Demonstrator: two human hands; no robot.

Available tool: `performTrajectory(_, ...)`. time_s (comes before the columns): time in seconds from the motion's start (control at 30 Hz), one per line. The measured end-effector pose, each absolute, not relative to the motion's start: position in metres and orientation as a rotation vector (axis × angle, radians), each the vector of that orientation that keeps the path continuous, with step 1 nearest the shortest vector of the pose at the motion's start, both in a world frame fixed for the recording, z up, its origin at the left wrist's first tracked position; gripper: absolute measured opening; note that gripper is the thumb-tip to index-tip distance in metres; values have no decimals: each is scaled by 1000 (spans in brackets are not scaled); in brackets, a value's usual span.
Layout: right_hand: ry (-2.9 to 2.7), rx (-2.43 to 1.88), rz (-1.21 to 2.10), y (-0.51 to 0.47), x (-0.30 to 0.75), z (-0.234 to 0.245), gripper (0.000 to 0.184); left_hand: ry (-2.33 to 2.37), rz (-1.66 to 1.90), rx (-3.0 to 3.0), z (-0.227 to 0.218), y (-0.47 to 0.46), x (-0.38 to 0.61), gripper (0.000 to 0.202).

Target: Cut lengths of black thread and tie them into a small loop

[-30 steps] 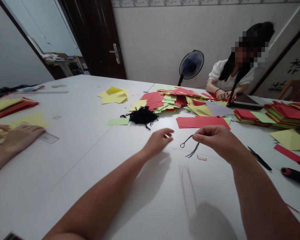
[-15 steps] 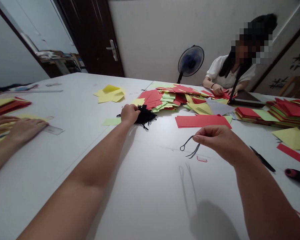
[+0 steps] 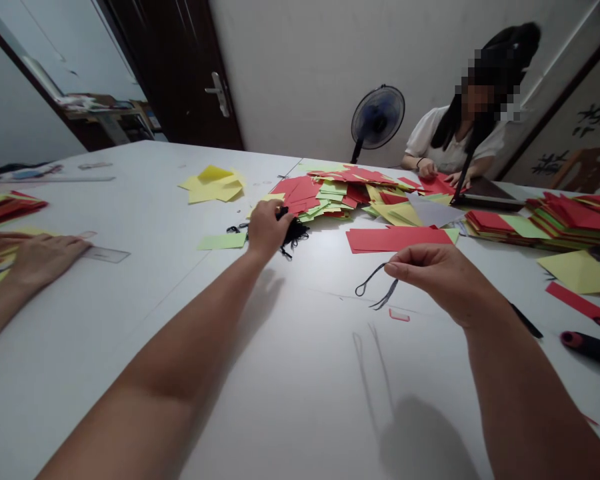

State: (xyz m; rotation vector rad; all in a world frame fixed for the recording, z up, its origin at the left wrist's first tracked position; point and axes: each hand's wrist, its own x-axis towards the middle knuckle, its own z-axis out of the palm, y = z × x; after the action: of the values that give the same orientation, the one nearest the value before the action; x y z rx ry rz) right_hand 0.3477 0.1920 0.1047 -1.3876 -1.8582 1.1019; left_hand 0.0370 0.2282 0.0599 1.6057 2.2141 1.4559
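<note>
My left hand (image 3: 267, 230) is at a tangled heap of black looped cords (image 3: 295, 232), thumb and fingers apart. It touches or hovers just over the cords; its far fingertips are partly hidden. A few loose cords (image 3: 236, 229) and a light green paper strip (image 3: 223, 241) lie just left of it. My right hand (image 3: 425, 277) pinches a thin black cord (image 3: 367, 280) between thumb and forefinger above the white table (image 3: 300, 387). One looped end and two loose ends hang from the pinch. Beyond that hand lie red paper strips (image 3: 395, 240).
A mound of red, green and yellow paper (image 3: 335, 193) sits ahead, with stacked papers (image 3: 570, 217) at right. A black pen-like tool and a dark handle (image 3: 587, 347) lie by my right arm. Another person's hands (image 3: 50, 260) work at left; a person (image 3: 460, 140) sits across.
My left hand has spread its thumb and fingers at the black heap, uncovering loose cords beside it. My right hand keeps its pinch on the cord. The view has shifted slightly.
</note>
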Motion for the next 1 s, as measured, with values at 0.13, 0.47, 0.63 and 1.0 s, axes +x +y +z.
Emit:
performTrajectory(0.13,-1816,-1393,1095,194,346,101,32,1488,1431,1790,63,189,104,28)
performTrajectory(0.47,-1774,-1272,1234,190,339,100,29,891,1132,1270,37,152,176,37)
performTrajectory(0.63,-1826,-1316,1115,192,340,100,28,916,1074,1133,34,147,178,34)
performTrajectory(1.0,-1869,-1403,984,195,345,102,30,909,1059,1069,31,146,173,30)
